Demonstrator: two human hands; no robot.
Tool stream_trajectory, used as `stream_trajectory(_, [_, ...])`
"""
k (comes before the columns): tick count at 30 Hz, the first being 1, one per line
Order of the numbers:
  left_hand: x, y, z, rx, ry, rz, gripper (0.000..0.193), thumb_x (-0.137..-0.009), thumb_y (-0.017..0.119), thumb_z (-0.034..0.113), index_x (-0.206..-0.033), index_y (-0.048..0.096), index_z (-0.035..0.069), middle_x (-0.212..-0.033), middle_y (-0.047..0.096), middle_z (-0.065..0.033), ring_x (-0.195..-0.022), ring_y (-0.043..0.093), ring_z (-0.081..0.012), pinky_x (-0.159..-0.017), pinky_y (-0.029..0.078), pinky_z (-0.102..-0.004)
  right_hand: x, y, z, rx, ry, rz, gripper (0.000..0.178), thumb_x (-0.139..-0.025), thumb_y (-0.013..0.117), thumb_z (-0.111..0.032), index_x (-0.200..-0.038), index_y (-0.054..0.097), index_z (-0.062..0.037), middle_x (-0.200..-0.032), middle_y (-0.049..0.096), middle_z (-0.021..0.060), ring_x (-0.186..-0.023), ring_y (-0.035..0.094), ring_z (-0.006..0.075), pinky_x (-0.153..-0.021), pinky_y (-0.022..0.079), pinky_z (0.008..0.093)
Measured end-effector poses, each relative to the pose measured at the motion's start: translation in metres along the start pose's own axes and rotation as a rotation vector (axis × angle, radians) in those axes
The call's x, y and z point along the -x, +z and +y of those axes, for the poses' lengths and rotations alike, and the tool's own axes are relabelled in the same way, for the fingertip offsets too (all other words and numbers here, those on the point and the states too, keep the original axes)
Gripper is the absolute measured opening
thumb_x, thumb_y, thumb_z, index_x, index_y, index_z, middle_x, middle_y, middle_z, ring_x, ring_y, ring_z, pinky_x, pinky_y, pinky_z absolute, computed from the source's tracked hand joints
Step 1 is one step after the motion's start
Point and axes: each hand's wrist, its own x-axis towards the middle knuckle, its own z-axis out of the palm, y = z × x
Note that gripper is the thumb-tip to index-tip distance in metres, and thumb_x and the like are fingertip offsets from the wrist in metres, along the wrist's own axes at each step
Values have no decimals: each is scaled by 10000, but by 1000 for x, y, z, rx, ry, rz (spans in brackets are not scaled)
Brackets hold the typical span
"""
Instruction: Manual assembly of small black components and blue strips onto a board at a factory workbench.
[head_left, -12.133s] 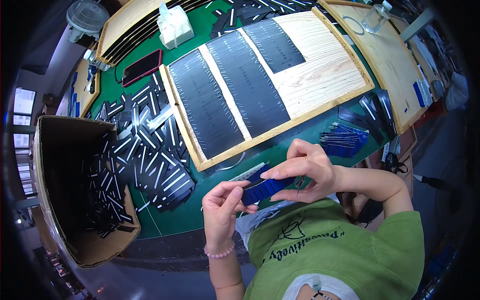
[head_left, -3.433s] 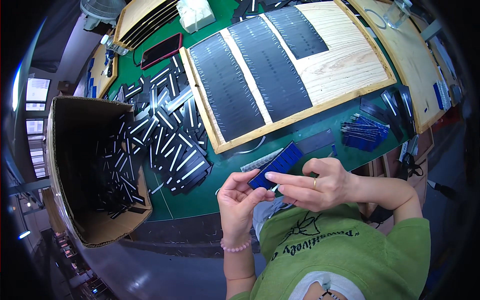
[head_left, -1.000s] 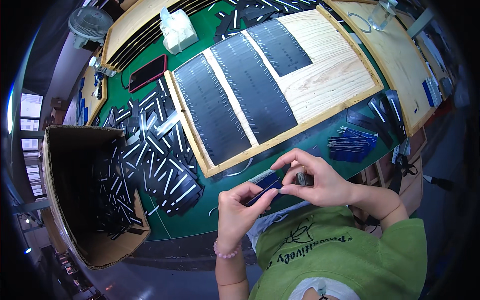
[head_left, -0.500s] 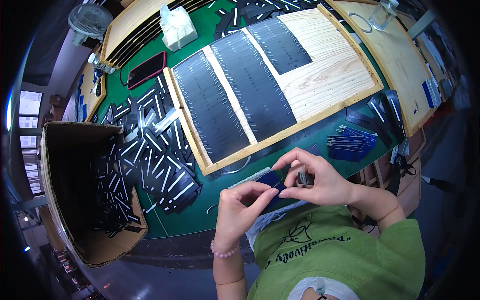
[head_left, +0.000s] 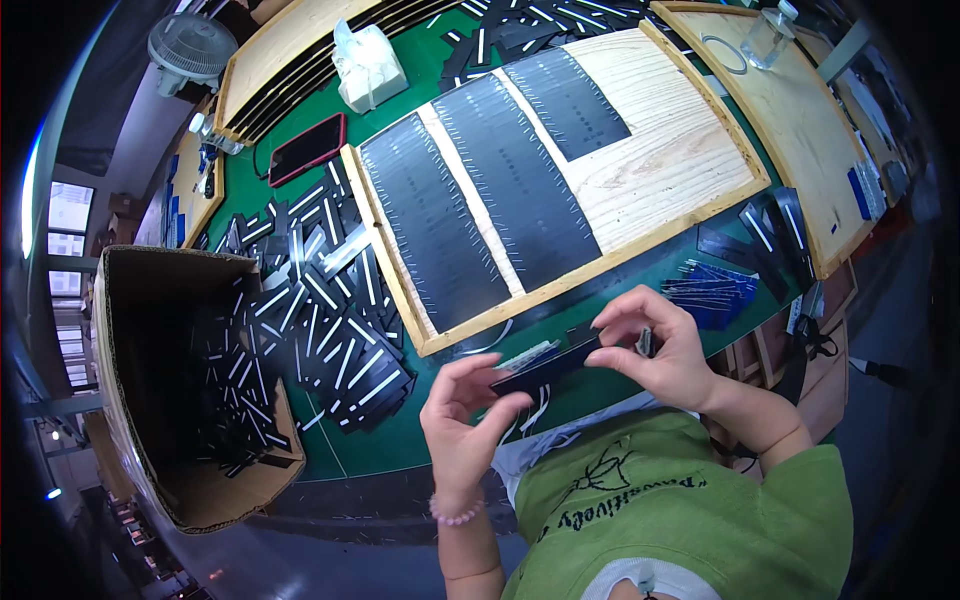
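Observation:
A flat dark strip (head_left: 550, 370) spans the gap between my hands, just above the table's near edge. My left hand (head_left: 468, 405) pinches its left end between thumb and fingers. At the other end, my right hand (head_left: 655, 350) grips the strip with thumb and forefinger. A small greyish piece (head_left: 645, 342) is tucked among the curled fingers of that hand; its kind is unclear. Partly hidden behind the strip lies a stack with pale edges (head_left: 528, 355). To the right of my right hand, blue pieces with thin pale leads (head_left: 712, 290) sit in a pile.
A wood-framed tray (head_left: 660, 225) holds rows of dark strips. Loose black-and-white strips (head_left: 345, 370) spill from a cardboard box (head_left: 135, 400) at left. Farther back are a phone (head_left: 308, 150), tissue pack (head_left: 368, 68) and fan (head_left: 190, 48). Another tray (head_left: 770, 110) stands at right.
My hands have moved apart from fingertips nearly touching. The dark strip now shows stretched out flat between them, in place of the blue piece and thin lead seen before.

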Motion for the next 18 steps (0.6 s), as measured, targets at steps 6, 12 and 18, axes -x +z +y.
stream_trajectory(6, [8, 26, -24, 430, 36, 286, 336, -776, 674, -114, -1029, 492, 13, -709, 607, -63, -598, 630, -133, -553, 518, -217, 7, 3, 0, -78, 30, 10, 217, -774, 734, -13, -983, 676, -10, -848, 640, 37, -739, 580, 58, -655, 440, 196])
stream_trajectory(12, [14, 19, -28, 372, 40, 218, 119, -809, 652, -84, -915, 619, -40, -738, 650, -94, -614, 643, -151, -583, 541, -243, 5, -7, 3, -51, -103, -283, 269, -762, 698, 26, -1029, 691, -9, -871, 636, 41, -674, 519, 100, -597, 403, 234])
stream_trajectory(18, [25, 21, -27, 965, -323, -262, 155, -827, 674, -3, -960, 597, -20, -835, 658, -113, -625, 655, -171, -550, 552, -264, 10, -1, -18, -93, -334, -433, 590, -614, 880, -134, -1132, 610, -49, -1123, 571, 109, -686, 446, 49, -574, 386, 186])
